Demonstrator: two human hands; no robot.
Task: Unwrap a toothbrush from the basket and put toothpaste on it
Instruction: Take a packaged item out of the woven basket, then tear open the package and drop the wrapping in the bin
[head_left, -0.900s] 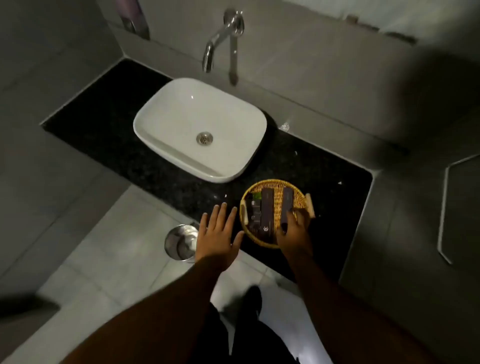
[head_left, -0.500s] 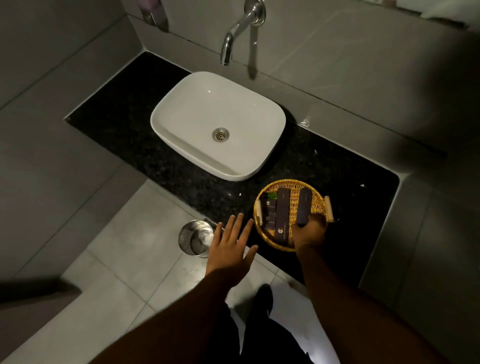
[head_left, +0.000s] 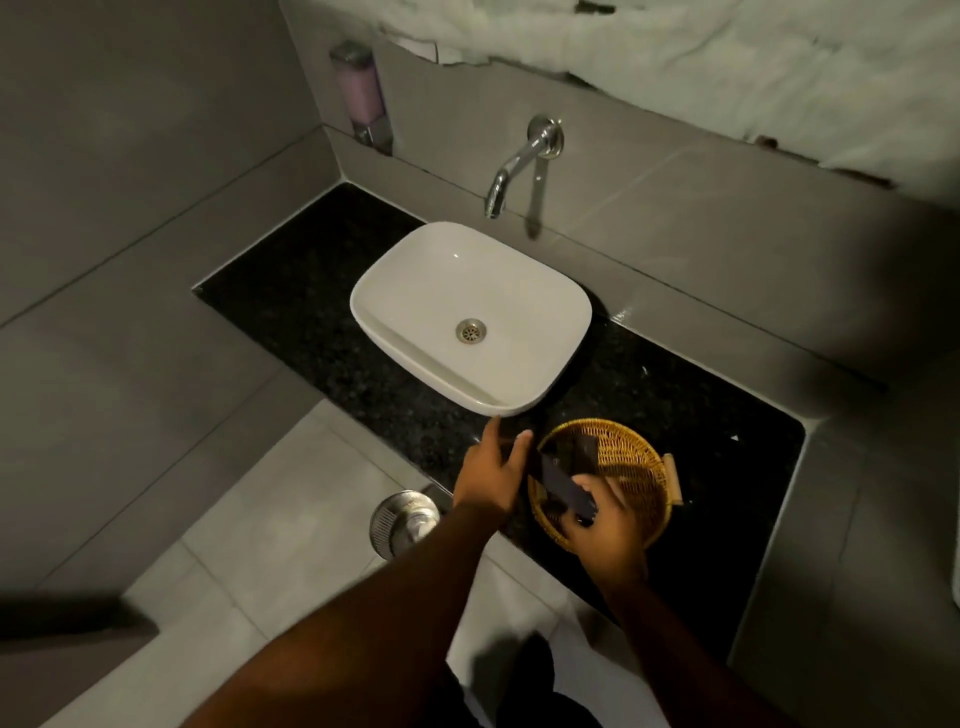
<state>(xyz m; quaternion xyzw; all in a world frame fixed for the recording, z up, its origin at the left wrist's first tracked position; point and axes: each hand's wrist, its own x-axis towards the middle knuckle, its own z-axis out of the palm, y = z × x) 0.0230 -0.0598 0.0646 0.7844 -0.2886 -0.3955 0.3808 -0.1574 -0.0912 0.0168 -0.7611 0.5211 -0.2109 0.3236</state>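
Toothbrush packet (head_left: 565, 491), a long dark wrapped box whose contents cannot be seen, lies slantwise in the fingers (head_left: 605, 486) of the right hand (head_left: 605, 525), which are clenched around its near end above the near-left part of the wicker basket (head_left: 631, 457). Its far end points toward the left hand (head_left: 491, 475), whose fingers are released and spread, reaching toward that end; whether they touch it cannot be told. One more dark packet (head_left: 583, 454) remains in the basket's far-left part. A small tan object (head_left: 672, 475) sits at the basket's right rim. All this rests on the black speckled surface (head_left: 701, 415), with the white basin (head_left: 470, 317) just beyond the left hand and a chrome tap (head_left: 519, 166) on the wall above it. Further left on the wall hangs a soap dispenser (head_left: 361, 93). Below the surface's edge, on the tiled floor (head_left: 280, 519), stands a round metal bin (head_left: 405, 519).
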